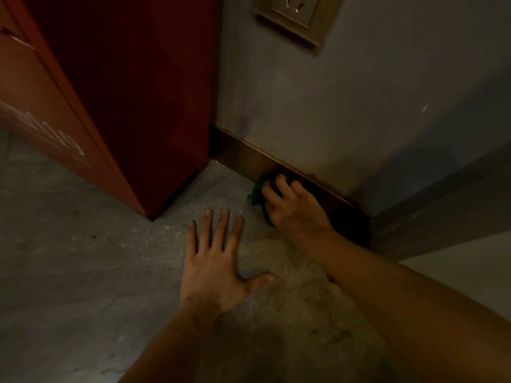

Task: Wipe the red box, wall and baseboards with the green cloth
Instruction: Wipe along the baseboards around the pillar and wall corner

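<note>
A tall red box (pixel 132 87) stands on the floor at the left, its side close to the grey wall (pixel 318 106). A dark, shiny baseboard (pixel 249 158) runs along the foot of the wall. My right hand (pixel 293 208) presses the green cloth (pixel 257 194) against the baseboard, just left of the wall's corner; most of the cloth is hidden under my fingers. My left hand (pixel 218 264) lies flat on the floor with fingers spread, holding nothing, a little in front of the red box's corner.
A metal-framed wall socket (pixel 298 17) sits on the wall above. The wall turns a corner (pixel 370 217) at the right, with baseboard continuing around it. Speckled grey concrete floor (pixel 83 258) spreads in front. The light is dim.
</note>
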### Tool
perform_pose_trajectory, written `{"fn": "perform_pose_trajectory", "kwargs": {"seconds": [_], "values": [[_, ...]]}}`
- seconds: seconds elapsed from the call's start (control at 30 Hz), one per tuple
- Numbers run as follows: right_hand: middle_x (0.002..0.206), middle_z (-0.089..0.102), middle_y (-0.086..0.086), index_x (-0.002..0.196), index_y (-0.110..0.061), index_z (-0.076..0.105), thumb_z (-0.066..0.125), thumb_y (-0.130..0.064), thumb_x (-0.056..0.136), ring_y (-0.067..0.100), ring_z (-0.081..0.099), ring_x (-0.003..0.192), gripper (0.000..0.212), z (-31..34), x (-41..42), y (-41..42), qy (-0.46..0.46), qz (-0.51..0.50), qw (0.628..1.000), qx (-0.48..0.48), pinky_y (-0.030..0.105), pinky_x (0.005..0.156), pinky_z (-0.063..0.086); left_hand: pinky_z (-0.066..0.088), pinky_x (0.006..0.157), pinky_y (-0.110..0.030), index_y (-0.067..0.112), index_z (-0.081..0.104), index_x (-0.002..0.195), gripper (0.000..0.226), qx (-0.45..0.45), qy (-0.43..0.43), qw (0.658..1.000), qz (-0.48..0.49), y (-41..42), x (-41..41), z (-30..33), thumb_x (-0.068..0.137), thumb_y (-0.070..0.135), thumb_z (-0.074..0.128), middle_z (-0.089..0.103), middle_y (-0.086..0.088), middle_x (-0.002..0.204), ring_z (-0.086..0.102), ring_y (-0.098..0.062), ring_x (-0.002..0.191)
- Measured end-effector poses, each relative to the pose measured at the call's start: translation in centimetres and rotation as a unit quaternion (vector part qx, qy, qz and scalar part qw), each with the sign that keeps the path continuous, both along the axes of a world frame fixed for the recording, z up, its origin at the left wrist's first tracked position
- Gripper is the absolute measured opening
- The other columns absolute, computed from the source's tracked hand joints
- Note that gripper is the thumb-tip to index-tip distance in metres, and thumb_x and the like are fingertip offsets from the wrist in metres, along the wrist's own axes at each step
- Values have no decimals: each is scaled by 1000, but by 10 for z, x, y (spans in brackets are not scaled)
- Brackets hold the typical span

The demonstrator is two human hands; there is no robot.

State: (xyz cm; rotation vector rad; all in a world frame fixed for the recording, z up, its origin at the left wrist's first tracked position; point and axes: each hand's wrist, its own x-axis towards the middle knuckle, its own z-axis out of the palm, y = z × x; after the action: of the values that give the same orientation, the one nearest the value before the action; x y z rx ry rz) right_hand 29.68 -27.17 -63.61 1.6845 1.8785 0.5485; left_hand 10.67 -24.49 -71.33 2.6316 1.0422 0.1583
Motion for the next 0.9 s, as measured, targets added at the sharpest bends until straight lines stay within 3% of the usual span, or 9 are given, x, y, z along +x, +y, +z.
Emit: {"fn": "perform_pose_trajectory", "kwargs": {"seconds": [0.17,0.4,0.9], "values": [[137,45,10,116,-11,69,48,-13,91,41,38,128,32,4,1,-11,-53,-35,997,-42,44,95,42,4,121,-64,28,8,161,119,1,-2,1000,0,0,-1,0,69,102,26,5,-9,169,-14,-32,154],[135,45,14,113,-10,68,63,-19,86,43,34,126,29,12,2,-32,-104,-96,984,-107,46,91,39,3,121,-65,31,10,160,117,0,-13,1000,-1,0,-1,0,70,101,29,6,-9,169,-12,-32,154],[125,50,16,120,-5,60,55,-13,89,41,35,120,33,19,-1,-54,-76,-180,971,-138,49,85,41,3,122,-64,31,8,161,117,3,-3,1000,-8,0,-2,-1,69,101,29,5,-8,169,-13,-32,154]]}}
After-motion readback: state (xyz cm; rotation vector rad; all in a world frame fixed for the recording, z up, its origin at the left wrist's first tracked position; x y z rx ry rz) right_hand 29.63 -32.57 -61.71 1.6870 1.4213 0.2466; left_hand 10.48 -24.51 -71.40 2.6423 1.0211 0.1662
